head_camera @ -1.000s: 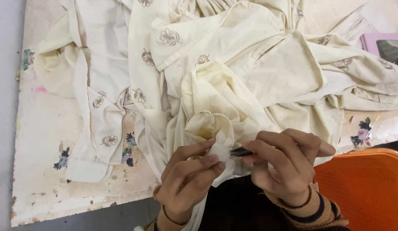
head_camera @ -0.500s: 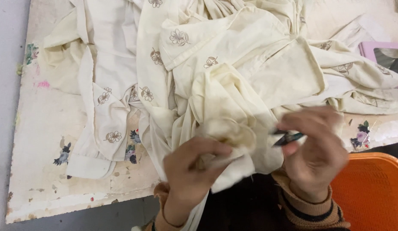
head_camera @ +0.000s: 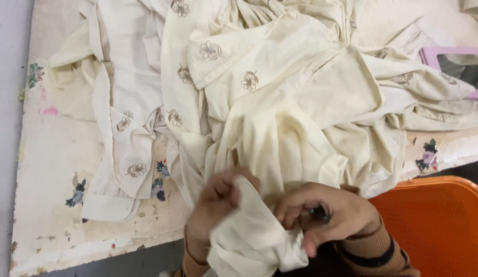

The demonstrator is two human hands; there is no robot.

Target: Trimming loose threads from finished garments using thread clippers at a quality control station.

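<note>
Nearest the camera, at the bottom edge, the left hand [head_camera: 214, 208] is closed on a fold of the cream garment [head_camera: 280, 102], with thumb and fingers pinching the cloth so that a bunched end of it hangs down over the wrist and between the two hands. Just beside it, the right hand [head_camera: 326, 213] is curled almost shut around a small dark tool [head_camera: 318, 212], of which only a short glimpse shows between the fingers; what kind of tool it is cannot be told. The right wrist wears a brown sleeve [head_camera: 375, 251] with dark stripes. The fingertips of the right hand touch the same bunched fold that the left hand holds.

To the right of the hands, near the lower corner, sits an orange plastic crate [head_camera: 434, 220], below the edge of the worktop.

Further up, the garment runs from the hands onto the worktop [head_camera: 59, 164], where it lies crumpled and spread across most of the surface. It is pale cream with small brown embroidered flowers, and a cuffed sleeve end lies flat towards the left. The worktop is worn and whitish, with a faded floral print and scuffed paint along its near edge.

At the far right, partly covered by the cloth, lies a pink-framed mirror [head_camera: 457, 66].
</note>
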